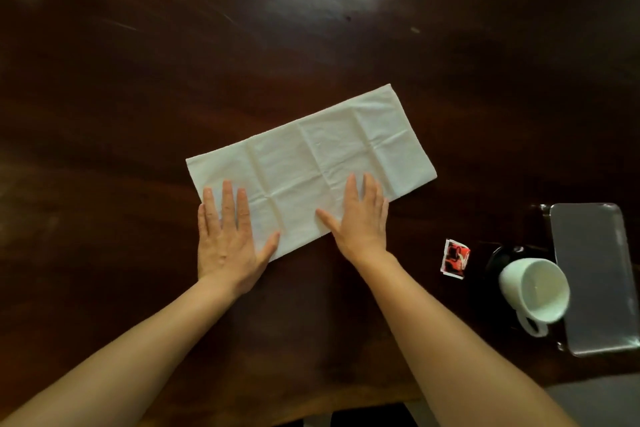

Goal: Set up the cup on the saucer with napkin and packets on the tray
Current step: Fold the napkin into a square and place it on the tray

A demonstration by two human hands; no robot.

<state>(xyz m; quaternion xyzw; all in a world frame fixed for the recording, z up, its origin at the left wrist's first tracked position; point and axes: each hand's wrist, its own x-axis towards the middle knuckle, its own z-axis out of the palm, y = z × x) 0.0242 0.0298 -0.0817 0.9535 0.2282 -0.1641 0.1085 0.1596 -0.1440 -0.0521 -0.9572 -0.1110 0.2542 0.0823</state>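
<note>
A white napkin [311, 156] lies unfolded into a long creased rectangle on the dark wooden table [311, 28]. My left hand [227, 239] rests flat, fingers spread, on its near left corner. My right hand [360, 218] presses flat on its near edge toward the right. At the right, a white cup [535, 291] stands on a black saucer [498, 258], handle toward me. A red and white packet [454, 258] lies on the table just left of the saucer. A silver metal tray [595, 274] sits right of the cup.
The table's near edge runs along the bottom of the view, with grey floor [595, 399] showing at the lower right. Glare from a light falls on the far part of the table.
</note>
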